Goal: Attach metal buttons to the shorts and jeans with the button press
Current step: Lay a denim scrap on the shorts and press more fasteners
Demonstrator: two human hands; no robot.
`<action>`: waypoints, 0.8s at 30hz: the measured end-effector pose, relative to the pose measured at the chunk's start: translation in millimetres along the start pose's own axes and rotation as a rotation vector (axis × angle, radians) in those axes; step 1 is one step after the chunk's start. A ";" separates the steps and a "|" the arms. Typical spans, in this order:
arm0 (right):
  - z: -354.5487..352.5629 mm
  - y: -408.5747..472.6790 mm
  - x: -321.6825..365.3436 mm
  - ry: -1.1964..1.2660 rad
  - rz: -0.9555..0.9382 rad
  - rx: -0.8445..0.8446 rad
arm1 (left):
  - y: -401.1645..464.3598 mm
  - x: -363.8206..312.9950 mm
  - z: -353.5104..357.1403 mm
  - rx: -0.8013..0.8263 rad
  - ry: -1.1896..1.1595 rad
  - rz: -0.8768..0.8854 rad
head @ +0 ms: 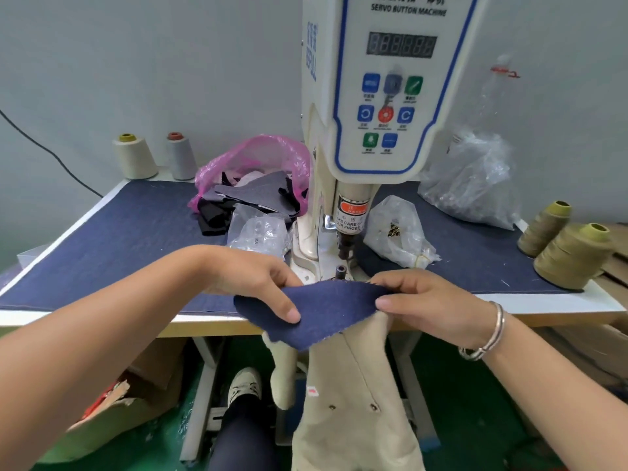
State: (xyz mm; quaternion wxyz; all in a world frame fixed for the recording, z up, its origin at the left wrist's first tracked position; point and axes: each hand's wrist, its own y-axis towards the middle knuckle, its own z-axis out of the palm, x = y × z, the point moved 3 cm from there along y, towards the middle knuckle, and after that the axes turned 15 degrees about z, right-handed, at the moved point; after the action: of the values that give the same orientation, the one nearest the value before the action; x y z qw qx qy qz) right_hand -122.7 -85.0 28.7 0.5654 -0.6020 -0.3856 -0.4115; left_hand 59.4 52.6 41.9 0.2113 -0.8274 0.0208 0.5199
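Both hands, left [258, 283] and right [428, 300], pinch a navy patch [326, 311] over beige shorts [356, 385] before the press [343, 260]; positioning step, apparently; next, sliding fabric onto its die.

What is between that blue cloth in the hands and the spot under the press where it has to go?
Nothing visible. The blue cloth, pinched by the left hand and right hand, has its far edge just short of the lower die, and the gap below the press head looks open.

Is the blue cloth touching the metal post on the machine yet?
Cannot tell. In the head view the blue cloth, pinched by both hands, has its far edge right below the post; no gap shows, but the contact isn't plain either.
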 end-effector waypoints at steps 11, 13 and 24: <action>-19.5 11.7 -2.0 -0.141 0.060 -0.147 | 19.4 -7.3 -2.4 -0.213 -0.067 0.064; -25.9 7.2 -2.9 -0.057 0.048 -0.108 | 15.0 2.0 -5.5 -0.217 -0.232 0.064; -36.7 4.1 -13.6 -0.239 0.049 -0.128 | 21.2 35.3 3.6 -0.327 -0.409 0.168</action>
State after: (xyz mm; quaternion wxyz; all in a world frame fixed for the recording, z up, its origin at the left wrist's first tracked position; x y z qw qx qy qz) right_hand -126.0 -121.8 15.3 0.4856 -0.6908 -0.4085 -0.3466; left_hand 67.2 41.2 3.0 0.0310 -0.7237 -0.0380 0.6884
